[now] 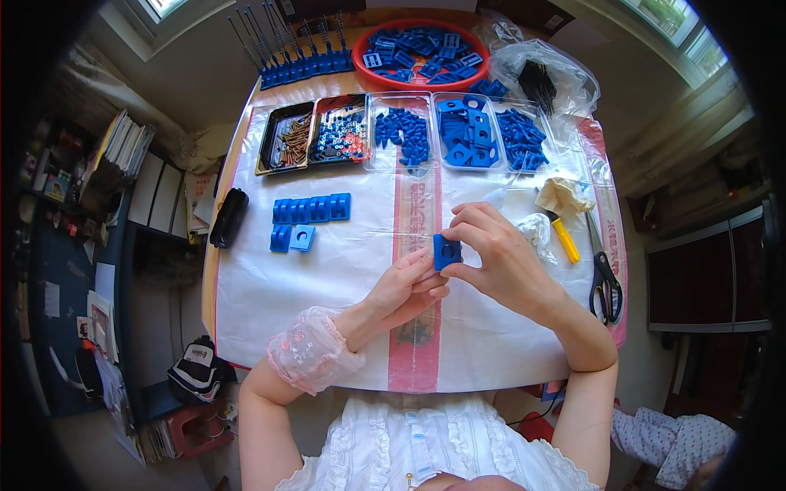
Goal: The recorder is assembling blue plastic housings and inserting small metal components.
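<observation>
Angling inward, the hands meet, right pinching a blue piece, left loosely curled, its hold unclear.

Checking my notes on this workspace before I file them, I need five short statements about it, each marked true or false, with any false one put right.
1. The right hand holds a small blue piece between thumb and fingers. True.
2. The left hand reaches into a tray. False: the left hand is close beside the right hand.
3. The scissors lie to the left of both hands. False: the black-handled scissors lie to the right.
4. A yellow handle lies between the right hand and the scissors. True.
5. The big round tub is green. False: the round tub is red and holds blue parts.
</observation>
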Action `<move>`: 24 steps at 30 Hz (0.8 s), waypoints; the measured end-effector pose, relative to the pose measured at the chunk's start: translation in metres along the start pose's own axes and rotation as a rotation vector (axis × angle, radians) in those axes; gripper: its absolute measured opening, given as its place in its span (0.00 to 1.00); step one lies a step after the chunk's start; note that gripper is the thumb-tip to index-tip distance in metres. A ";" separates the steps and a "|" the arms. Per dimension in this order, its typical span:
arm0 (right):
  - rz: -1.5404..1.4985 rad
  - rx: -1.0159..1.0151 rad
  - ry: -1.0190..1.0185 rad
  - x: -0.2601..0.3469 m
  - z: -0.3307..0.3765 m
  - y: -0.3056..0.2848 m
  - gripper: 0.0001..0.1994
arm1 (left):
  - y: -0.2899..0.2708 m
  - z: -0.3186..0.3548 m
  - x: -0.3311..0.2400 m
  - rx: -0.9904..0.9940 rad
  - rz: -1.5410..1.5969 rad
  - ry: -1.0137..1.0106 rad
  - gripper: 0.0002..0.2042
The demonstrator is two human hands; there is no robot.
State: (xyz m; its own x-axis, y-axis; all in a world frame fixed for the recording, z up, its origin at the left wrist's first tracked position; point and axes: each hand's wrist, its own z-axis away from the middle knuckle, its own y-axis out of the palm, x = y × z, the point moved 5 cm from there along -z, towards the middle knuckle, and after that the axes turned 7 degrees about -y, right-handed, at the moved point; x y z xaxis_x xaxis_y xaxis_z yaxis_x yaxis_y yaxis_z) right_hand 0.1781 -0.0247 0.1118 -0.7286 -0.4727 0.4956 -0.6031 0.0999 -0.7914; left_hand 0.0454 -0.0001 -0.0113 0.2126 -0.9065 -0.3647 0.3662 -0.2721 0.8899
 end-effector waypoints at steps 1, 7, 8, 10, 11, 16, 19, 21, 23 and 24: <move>-0.001 -0.002 0.000 0.000 0.000 0.000 0.16 | 0.000 0.000 0.000 -0.007 0.000 -0.001 0.13; 0.005 -0.008 -0.004 0.000 -0.001 0.000 0.16 | -0.001 -0.001 0.000 0.006 -0.012 0.002 0.13; 0.006 -0.006 -0.001 0.000 0.000 0.000 0.16 | -0.001 -0.001 0.000 0.006 -0.013 0.001 0.12; 0.007 -0.002 0.005 0.000 0.000 0.000 0.16 | 0.000 -0.001 0.000 0.006 -0.016 0.000 0.12; 0.006 0.001 0.006 0.000 0.000 0.000 0.17 | 0.000 0.000 0.000 0.002 -0.013 -0.002 0.11; 0.007 -0.004 0.000 0.000 0.000 0.000 0.17 | 0.002 0.000 0.000 -0.006 -0.009 -0.002 0.11; 0.005 -0.005 0.000 0.001 0.000 0.000 0.17 | 0.001 0.000 0.000 0.010 -0.002 0.007 0.11; 0.005 -0.004 0.001 0.001 0.000 0.000 0.17 | 0.001 0.000 0.000 0.000 -0.004 0.001 0.11; 0.009 -0.003 -0.003 0.002 0.000 0.000 0.17 | 0.001 0.000 0.000 -0.004 -0.004 -0.001 0.10; 0.011 -0.002 -0.006 0.002 0.000 0.000 0.17 | 0.000 0.000 0.000 -0.003 -0.004 0.001 0.10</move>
State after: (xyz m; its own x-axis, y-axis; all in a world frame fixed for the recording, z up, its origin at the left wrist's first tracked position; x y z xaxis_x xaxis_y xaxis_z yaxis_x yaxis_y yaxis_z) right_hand 0.1765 -0.0256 0.1134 -0.7336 -0.4764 0.4846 -0.5956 0.1073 -0.7961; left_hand 0.0454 -0.0003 -0.0114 0.2115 -0.9052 -0.3687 0.3696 -0.2751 0.8875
